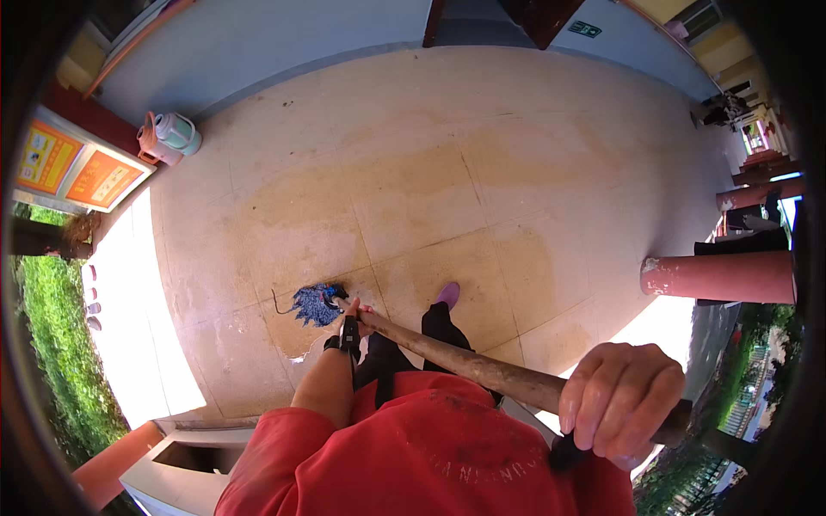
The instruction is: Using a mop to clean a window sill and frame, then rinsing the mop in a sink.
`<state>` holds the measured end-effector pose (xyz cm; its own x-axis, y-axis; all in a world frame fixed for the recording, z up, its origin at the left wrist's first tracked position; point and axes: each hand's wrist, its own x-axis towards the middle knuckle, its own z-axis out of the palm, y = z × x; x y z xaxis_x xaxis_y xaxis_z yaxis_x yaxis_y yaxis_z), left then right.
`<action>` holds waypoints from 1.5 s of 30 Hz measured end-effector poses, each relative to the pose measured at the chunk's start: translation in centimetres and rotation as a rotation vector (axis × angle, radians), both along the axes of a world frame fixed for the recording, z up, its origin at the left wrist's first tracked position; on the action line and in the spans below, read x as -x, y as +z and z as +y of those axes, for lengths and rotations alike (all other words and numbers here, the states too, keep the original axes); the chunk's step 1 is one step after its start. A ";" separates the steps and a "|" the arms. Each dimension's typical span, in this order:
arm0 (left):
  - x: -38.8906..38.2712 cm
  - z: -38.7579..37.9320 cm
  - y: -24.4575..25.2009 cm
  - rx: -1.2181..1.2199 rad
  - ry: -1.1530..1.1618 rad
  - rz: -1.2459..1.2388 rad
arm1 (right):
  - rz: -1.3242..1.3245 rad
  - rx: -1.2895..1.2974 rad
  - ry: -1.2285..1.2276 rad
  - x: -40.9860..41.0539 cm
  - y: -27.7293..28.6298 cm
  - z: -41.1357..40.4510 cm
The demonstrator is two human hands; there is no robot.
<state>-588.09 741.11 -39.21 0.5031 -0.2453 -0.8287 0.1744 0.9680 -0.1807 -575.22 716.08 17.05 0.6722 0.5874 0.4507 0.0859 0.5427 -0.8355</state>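
Note:
A mop with a long wooden handle (464, 361) runs slantwise across the front of my body. My right hand (623, 400) is closed around the upper end of the handle, near a dark end piece. Lower down, my left hand (358, 316) grips the handle close to the mop head; a dark band with a small device is on that wrist. The blue and white mop head (316, 305) lies spread on the tiled floor (419, 193), left of my feet. A purple shoe (449, 295) shows below my dark trousers. Damp patches mark the tiles around the mop.
Two large jugs (177, 134) stand at the upper left beside an orange notice board (106, 177). A red pillar (716, 277) is at the right. Behind me at lower left is a white box-like fixture (168, 474). A doorway (493, 26) opens in the blue wall ahead.

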 end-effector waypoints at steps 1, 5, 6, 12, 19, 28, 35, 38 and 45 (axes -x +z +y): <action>-2.5 -1.0 0.9 0.154 -0.075 0.136 | -0.065 0.055 -0.086 -1.2 -0.6 -2.6; -3.1 2.3 -0.9 0.044 -0.212 0.368 | 0.154 0.037 -0.525 -3.5 -5.8 -11.2; -1.9 3.6 -2.2 -0.092 -0.220 0.388 | 0.174 0.001 -0.529 -4.6 -7.3 -13.0; -6.9 -1.9 5.3 -0.161 -0.349 0.527 | 0.474 -0.088 -0.842 -5.7 -18.7 -24.4; -18.5 -7.3 7.1 -0.409 -0.579 0.413 | 0.750 -0.160 -0.835 -11.5 -23.4 -31.4; -35.4 -20.3 6.2 -0.506 -0.823 0.319 | 0.758 -0.197 -1.060 -20.8 -26.2 -44.1; -49.1 -31.4 4.6 -0.515 -0.937 0.267 | 0.755 -0.171 -1.259 -28.8 -25.6 -58.9; -55.3 -37.9 4.8 -0.504 -1.016 0.225 | 0.720 -0.210 -1.340 -30.0 -22.5 -65.3; -68.8 -51.4 2.0 -0.612 -1.412 -0.554 | 0.605 -0.140 -1.696 -31.0 -22.1 -78.6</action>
